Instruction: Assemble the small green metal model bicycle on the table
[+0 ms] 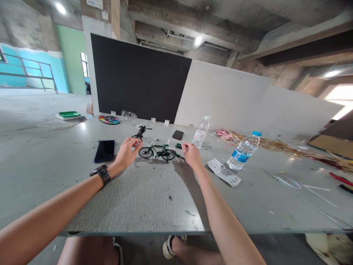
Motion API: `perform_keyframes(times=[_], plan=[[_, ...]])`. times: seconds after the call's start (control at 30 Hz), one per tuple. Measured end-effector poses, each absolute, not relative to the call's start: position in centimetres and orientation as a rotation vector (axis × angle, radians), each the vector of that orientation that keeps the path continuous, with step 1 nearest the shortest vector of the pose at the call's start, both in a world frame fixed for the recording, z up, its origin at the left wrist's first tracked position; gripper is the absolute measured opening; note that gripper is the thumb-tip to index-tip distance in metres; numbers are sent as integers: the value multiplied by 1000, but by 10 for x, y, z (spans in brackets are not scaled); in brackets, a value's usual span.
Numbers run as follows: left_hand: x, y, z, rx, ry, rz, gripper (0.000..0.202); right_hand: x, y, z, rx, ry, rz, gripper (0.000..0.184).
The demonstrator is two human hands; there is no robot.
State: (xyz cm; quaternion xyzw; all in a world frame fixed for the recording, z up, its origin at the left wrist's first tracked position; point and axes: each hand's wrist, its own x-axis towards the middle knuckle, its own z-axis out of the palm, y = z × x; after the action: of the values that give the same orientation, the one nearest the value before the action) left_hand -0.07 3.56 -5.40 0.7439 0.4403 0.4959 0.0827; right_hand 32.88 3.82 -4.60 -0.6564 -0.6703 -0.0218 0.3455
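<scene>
A small dark green model bicycle [157, 151] stands upright on the grey table, side-on between my hands. My left hand [127, 154] is beside its front wheel, with thumb and fingers curved and apart; I see nothing held there. Behind those fingers is a second black model [140, 131], partly hidden, with a wheel and a handlebar-like part showing. My right hand [191, 154] is closed in a pinch to the right of the rear wheel; what its fingertips hold, if anything, is unclear. A small dark green piece [178, 145] and a thin dark part [179, 157] lie close to those fingertips.
A phone [104, 151] lies left, a dark flat device [178, 135] behind the bicycle. Two water bottles [201, 132] [244, 151] and a printed paper sheet [224, 172] are right. A paint palette [109, 120] is far left; straw-like strips [266, 143] and white ties [288, 182] lie right.
</scene>
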Motion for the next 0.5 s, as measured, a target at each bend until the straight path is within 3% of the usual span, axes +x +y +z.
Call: perform_keyframes(times=[0.13,0.27,0.5], plan=[[-1,37,-55,2238,1285,1516,22,320,39,-40,-1530,-1784,-217,37],[1,40,-59,2239,1266,1527,22,323,63,-48,-1930,-1960,-199,47],[3,41,-60,2240,1257,1541,19,338,113,-40,-1998,-2130,-52,38]])
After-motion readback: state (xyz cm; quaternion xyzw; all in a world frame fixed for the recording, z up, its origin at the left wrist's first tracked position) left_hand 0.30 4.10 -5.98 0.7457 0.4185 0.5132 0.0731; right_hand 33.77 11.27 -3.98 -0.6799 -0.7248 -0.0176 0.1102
